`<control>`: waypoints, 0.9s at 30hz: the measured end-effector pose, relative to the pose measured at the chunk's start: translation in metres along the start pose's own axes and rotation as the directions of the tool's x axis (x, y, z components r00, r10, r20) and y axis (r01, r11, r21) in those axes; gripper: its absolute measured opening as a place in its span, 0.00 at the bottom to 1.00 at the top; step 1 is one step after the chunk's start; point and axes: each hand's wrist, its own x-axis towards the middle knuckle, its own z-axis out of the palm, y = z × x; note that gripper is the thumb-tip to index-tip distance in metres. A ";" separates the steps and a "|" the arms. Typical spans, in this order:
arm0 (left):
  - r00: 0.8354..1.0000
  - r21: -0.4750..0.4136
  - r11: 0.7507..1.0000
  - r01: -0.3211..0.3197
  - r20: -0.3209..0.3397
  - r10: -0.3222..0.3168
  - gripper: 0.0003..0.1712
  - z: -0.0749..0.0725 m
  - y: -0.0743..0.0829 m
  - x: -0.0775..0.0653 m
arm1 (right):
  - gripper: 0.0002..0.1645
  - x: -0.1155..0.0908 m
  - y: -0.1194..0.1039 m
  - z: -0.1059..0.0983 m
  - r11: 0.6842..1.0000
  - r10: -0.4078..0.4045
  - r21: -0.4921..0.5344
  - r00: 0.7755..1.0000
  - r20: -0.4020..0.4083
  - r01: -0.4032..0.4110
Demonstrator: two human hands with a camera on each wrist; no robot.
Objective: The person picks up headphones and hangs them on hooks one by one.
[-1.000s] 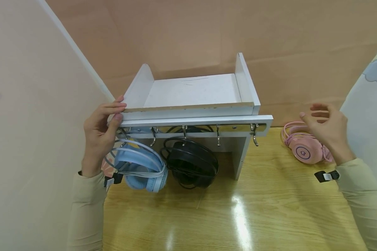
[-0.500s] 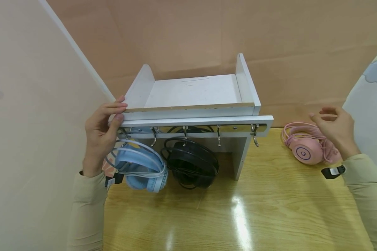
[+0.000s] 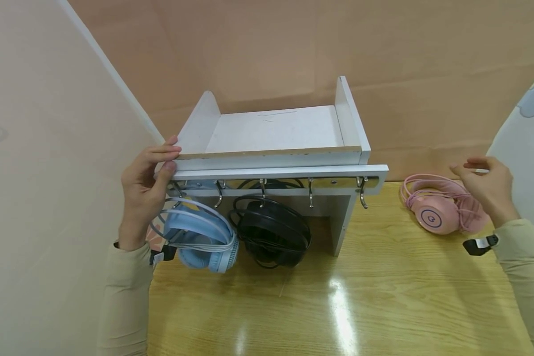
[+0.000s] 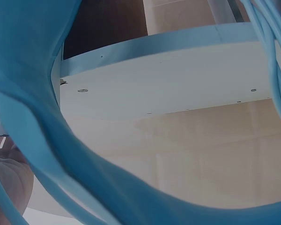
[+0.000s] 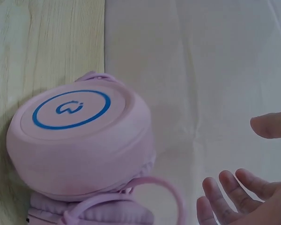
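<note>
My left hand [image 3: 146, 180] grips the left front corner of a white shelf [image 3: 276, 129], fingers over the top edge and thumb on the front rail. Below it, light blue headphones [image 3: 200, 222] with a bundled cable hang from the leftmost hook; in the left wrist view their blue band [image 4: 98, 168] fills much of the picture. Black headphones [image 3: 271, 232] hang beside them, under the middle hooks. My right hand [image 3: 489, 185] hovers, holding nothing, above and right of pink headphones [image 3: 436, 215] lying on the table. Its fingers are loosely bent and spread in the right wrist view.
Several metal hooks [image 3: 311, 193] line the shelf's front rail, the two at right with nothing on them. The shelf stands on a wooden table [image 3: 382, 296] against a brown-papered wall [image 3: 271, 49]. Pale panels [image 3: 49, 198] flank both sides.
My right hand has drifted right and slightly down, off toward the right side of the pink headphones. The left hand keeps its grip on the shelf, and the headphones stay put.
</note>
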 end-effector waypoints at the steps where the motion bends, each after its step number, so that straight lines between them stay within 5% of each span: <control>1: 1.000 -0.003 1.000 0.000 0.000 0.000 0.10 0.000 0.000 0.000 | 0.15 0.001 0.003 -0.001 1.000 0.010 -0.008 1.000 0.003 -0.010; 7: 1.000 -0.011 1.000 0.008 0.003 -0.008 0.10 0.000 0.001 0.000 | 0.23 0.006 0.024 -0.004 0.995 0.039 -0.091 0.999 0.008 -0.038; 14: 1.000 -0.010 1.000 0.005 0.003 -0.005 0.10 -0.001 0.001 0.000 | 0.51 0.014 0.049 -0.004 0.980 0.035 -0.197 0.999 0.031 -0.028; 21: 1.000 -0.007 1.000 0.001 -0.005 -0.001 0.10 -0.003 0.000 0.001 | 0.54 0.027 0.068 -0.007 0.964 0.046 -0.267 0.993 0.111 -0.015; 27: 1.000 -0.011 1.000 0.006 -0.004 -0.006 0.09 -0.004 0.001 0.000 | 0.59 0.040 0.083 -0.011 0.957 0.148 -0.277 0.964 0.222 -0.083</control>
